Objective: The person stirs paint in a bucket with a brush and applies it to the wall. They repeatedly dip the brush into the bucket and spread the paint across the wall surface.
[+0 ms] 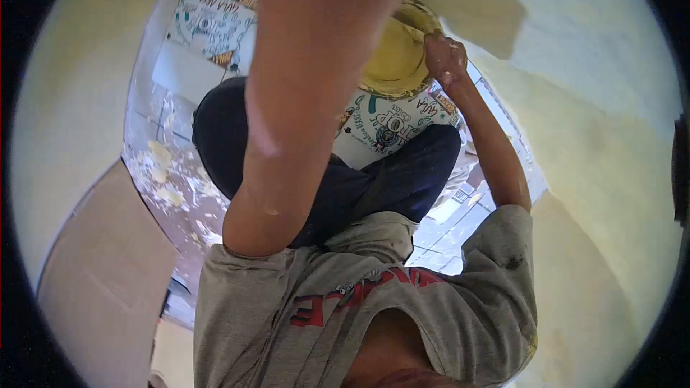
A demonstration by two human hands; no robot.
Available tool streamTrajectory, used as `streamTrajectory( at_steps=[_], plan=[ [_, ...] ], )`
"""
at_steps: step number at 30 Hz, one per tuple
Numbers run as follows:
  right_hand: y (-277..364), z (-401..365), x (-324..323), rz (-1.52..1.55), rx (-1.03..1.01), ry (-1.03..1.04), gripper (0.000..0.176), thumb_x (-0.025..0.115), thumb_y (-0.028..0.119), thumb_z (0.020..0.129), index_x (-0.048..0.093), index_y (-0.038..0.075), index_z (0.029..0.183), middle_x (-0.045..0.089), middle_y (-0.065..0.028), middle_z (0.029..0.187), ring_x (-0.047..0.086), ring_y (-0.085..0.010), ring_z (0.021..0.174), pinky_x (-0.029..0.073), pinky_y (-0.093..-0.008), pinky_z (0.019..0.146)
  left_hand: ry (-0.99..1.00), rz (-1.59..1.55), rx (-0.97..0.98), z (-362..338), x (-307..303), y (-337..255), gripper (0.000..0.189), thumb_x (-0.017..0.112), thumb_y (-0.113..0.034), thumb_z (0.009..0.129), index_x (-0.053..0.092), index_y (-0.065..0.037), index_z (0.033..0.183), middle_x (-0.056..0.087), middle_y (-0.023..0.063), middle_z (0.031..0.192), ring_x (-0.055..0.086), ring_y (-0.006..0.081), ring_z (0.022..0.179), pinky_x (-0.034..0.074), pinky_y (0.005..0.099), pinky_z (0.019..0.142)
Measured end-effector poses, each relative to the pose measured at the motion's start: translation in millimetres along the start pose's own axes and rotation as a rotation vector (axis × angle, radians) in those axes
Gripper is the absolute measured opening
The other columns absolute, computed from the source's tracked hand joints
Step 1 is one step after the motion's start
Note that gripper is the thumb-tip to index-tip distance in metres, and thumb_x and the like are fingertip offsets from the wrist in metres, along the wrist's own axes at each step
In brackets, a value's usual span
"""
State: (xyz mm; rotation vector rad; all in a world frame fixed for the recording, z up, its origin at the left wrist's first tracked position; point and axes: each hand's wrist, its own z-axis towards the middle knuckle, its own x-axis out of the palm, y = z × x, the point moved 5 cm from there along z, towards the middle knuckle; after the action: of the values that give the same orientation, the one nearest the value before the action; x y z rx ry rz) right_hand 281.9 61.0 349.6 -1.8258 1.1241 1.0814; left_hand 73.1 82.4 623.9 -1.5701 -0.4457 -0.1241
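Note:
A round bucket (pixel 394 92) with yellow, paint-like material inside stands just beyond my knees, its rim crusted with dried smears. My right hand (pixel 446 62) is closed at the bucket's right rim, with whitish specks on the knuckles. A thin stick-like shape lies across the inside of the bucket, leading toward that hand. My left forearm (pixel 298 86) stretches up past the top of the view, so the left hand is hidden; this arm covers the bucket's left side.
Printed cardboard sheets (pixel 215 18) lie on the tiled floor under the bucket and my legs (pixel 388 179). Pale scraps and splatters (pixel 167 172) cover the floor at left. A wall with yellowish patches (pixel 596 108) rises close on the right; a brown panel (pixel 108 259) stands at lower left.

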Motion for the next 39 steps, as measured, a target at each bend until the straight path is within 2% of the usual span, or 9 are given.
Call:
streamTrajectory(
  at_steps=[4, 8, 10, 13, 16, 19, 21, 27, 39],
  plan=[
    [11, 18, 0, 0.013, -0.163, -0.001, 0.015, 0.049, 0.014, 0.075, 0.058, 0.008, 0.085, 0.057, -0.0111, 0.087, 0.058, -0.0217, 0.074, 0.048, -0.0298, 0.061, 0.0, -0.005, 0.018, -6, -19, 4, 0.051, 0.045, -0.028, 0.08, 0.035, 0.007, 0.115, 0.04, 0.0227, 0.111, 0.044, 0.0295, 0.098, 0.035, 0.0352, 0.085],
    [4, 27, 33, 2.025, 0.28, 0.07, 0.011, 0.051, 0.015, 0.076, 0.056, 0.008, 0.083, 0.055, -0.0084, 0.079, 0.055, -0.0198, 0.068, 0.047, -0.0278, 0.057, -0.008, 0.005, 0.013, -5, -34, 13, 0.047, 0.045, -0.026, 0.08, 0.037, 0.006, 0.113, 0.042, 0.0225, 0.108, 0.046, 0.03, 0.097, 0.036, 0.0359, 0.083],
    [5, 27, 40, 2.36, 0.405, 0.021, 0.01, 0.052, 0.016, 0.077, 0.054, 0.008, 0.082, 0.054, -0.0071, 0.075, 0.054, -0.0189, 0.065, 0.046, -0.0268, 0.055, -0.009, 0.016, 0.003, -6, -41, 19, 0.045, 0.045, -0.026, 0.08, 0.038, 0.005, 0.112, 0.043, 0.0223, 0.107, 0.047, 0.0302, 0.096, 0.037, 0.0363, 0.082],
    [-4, 63, 96, 2.204, 0.504, -0.058, 0.013, 0.054, 0.021, 0.078, 0.053, 0.009, 0.081, 0.053, -0.0055, 0.071, 0.052, -0.0188, 0.061, 0.044, -0.0262, 0.05, -0.018, 0.057, -0.026, -12, -54, 25, 0.042, 0.045, -0.025, 0.08, 0.04, 0.005, 0.11, 0.044, 0.0221, 0.105, 0.048, 0.0305, 0.095, 0.037, 0.0368, 0.081],
    [-20, 85, 130, 1.917, -0.195, -0.385, 0.016, 0.053, 0.029, 0.079, 0.052, 0.013, 0.081, 0.05, -0.0022, 0.067, 0.05, -0.017, 0.057, 0.039, -0.0249, 0.042, -0.035, 0.124, -0.088, -25, -76, 43, 0.04, 0.044, -0.024, 0.079, 0.041, 0.004, 0.108, 0.046, 0.0219, 0.104, 0.049, 0.0308, 0.094, 0.038, 0.0373, 0.08],
    [25, 67, 78, 2.484, 0.453, 0.308, 0.021, 0.052, 0.034, 0.08, 0.05, 0.014, 0.087, 0.047, 0.0004, 0.064, 0.046, -0.013, 0.055, 0.036, -0.0211, 0.043, -0.062, 0.231, -0.193, -47, -105, 74, 0.037, 0.044, -0.023, 0.079, 0.043, 0.003, 0.106, 0.047, 0.0217, 0.102, 0.05, 0.0311, 0.093, 0.039, 0.0378, 0.079],
    [35, 60, 33, 1.895, 0.343, 0.138, 0.025, 0.05, 0.033, 0.082, 0.049, 0.012, 0.096, 0.044, 0.0009, 0.063, 0.043, -0.0105, 0.054, 0.036, -0.0208, 0.046, -0.104, 0.343, -0.283, -67, -139, 101, 0.035, 0.044, -0.022, 0.079, 0.044, 0.003, 0.105, 0.048, 0.0216, 0.101, 0.05, 0.0313, 0.092, 0.04, 0.0382, 0.078],
    [52, 68, 44, 1.562, 0.044, 0.056, 0.028, 0.047, 0.032, 0.084, 0.045, 0.013, 0.105, 0.042, 0.0029, 0.061, 0.04, -0.0095, 0.05, 0.036, -0.0204, 0.045, -0.14, 0.761, -0.447, -123, -230, 175, 0.03, 0.044, -0.02, 0.079, 0.047, 0.001, 0.101, 0.051, 0.0212, 0.097, 0.053, 0.0319, 0.09, 0.042, 0.0392, 0.076],
    [59, 93, 47, 1.721, 0.026, 0.193, 0.018, 0.047, 0.027, 0.083, 0.044, 0.015, 0.096, 0.04, 0.0036, 0.057, 0.04, -0.0098, 0.046, 0.034, -0.0219, 0.041, 0.643, 1.728, -0.29, -23, -220, 318, 0.022, 0.044, -0.015, 0.079, 0.054, -0.001, 0.093, 0.057, 0.0205, 0.09, 0.057, 0.0332, 0.085, 0.045, 0.0413, 0.071]
  ],
)
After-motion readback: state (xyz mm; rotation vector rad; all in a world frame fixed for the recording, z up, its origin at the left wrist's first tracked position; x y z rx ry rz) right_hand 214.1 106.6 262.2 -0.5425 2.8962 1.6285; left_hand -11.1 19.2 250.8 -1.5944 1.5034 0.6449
